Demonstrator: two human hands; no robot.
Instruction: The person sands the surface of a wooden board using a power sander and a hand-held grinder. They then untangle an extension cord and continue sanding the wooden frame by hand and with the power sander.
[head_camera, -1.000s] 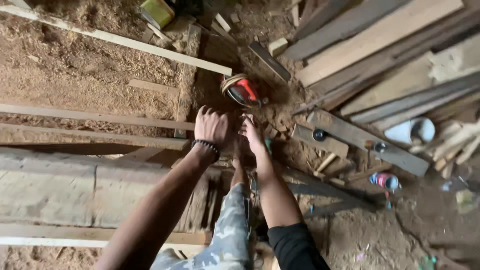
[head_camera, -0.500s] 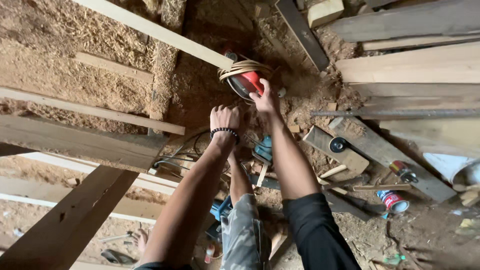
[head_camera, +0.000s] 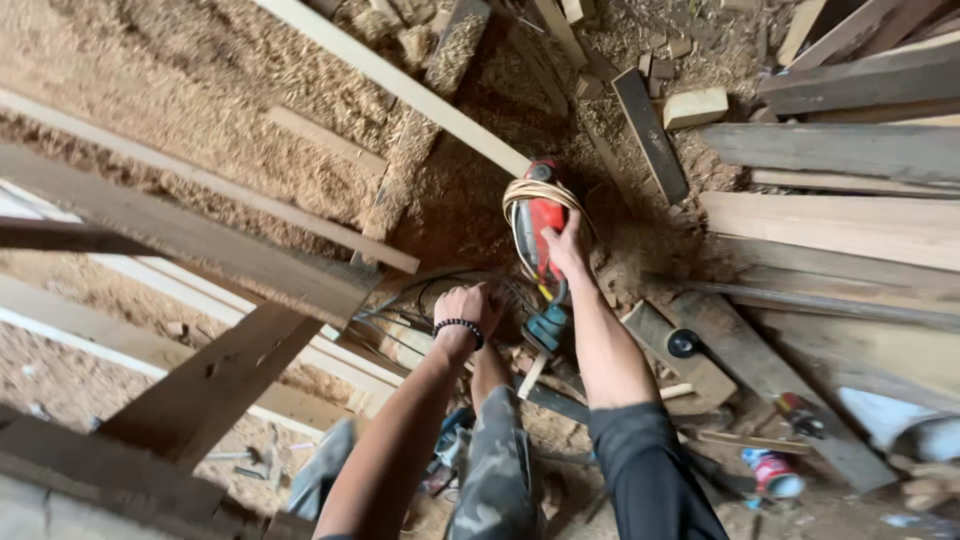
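The step in hand looks like picking up the red power tool (head_camera: 535, 225), which lies on the sawdust-strewn floor (head_camera: 180, 90) with a tan cord (head_camera: 530, 190) coiled round its upper end. The right hand (head_camera: 566, 245) rests on the tool's right side, fingers curled over its body in what seems a grasp, though how firmly it has closed cannot be told. The left hand (head_camera: 468, 305) sits below and left of the tool, clenched into a loose fist with a dark bead bracelet (head_camera: 458, 327) at the wrist; it appears to hold nothing, but its palm is hidden. Just below the tool lies a blue tool (head_camera: 547, 325), and black cables (head_camera: 420, 300) loop to the lower left of it. A long pale batten (head_camera: 400, 85) ends right above the tool, and stacked planks (head_camera: 840, 220) lie well to its right. Judging from this, the next move calls for a surer hold on the tool's body, and a lift that keeps the coiled cord from snagging on the batten end or the cables.
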